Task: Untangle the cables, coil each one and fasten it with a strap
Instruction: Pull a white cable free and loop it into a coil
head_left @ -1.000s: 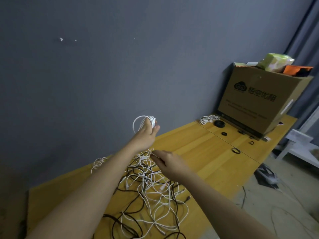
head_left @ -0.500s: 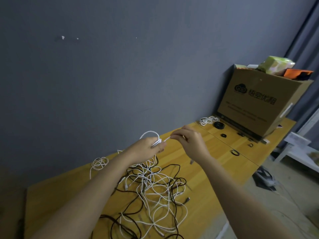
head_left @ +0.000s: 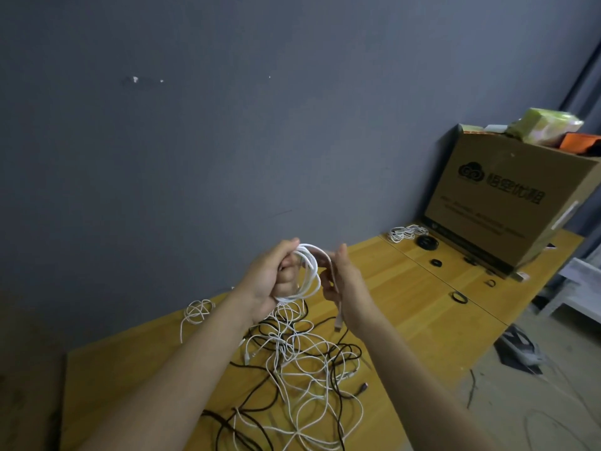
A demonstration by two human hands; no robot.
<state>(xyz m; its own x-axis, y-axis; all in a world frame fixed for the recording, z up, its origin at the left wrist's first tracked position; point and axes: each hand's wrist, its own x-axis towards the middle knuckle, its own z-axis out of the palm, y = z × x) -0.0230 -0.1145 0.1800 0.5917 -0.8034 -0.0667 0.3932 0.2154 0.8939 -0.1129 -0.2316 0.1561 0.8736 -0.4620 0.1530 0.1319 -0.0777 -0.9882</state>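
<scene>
Presently we list, largest first:

1. Table [head_left: 406, 307]: yellow wood, set along a grey wall. It carries everything below except the coil in hand.

2. Cardboard box [head_left: 507, 203]: far right end of the table, well apart from our work.

3. Tangle of cables [head_left: 302, 362]: white and black leads heaped on the table directly beneath both hands, plainly not yet sorted.

4. Left hand [head_left: 271, 276]: raised above the tangle, fingers curled round the near side of the white coil, a clenched grip that holds the loops together.

5. Right hand [head_left: 344, 281]: just beside the coil on its right, touching the outer loop. The frame is blurred there, so we cannot tell whether the fingers pinch the cable or only guide it.

6. White coil [head_left: 307, 271]: held in the air between the two hands, its ring standing roughly upright, its long axis running up and down. Its free tail [head_left: 338, 315] hangs down along the inside of the right wrist, plug end lowest.

7. Straps [head_left: 458, 297]: small dark rings lying on the table to the right, near the box. We judge the right hand the nearer one to fetch a strap, while the left keeps the coil.

8. Small white bundle [head_left: 196, 312]: on the table, left of the tangle, near the wall.
</scene>
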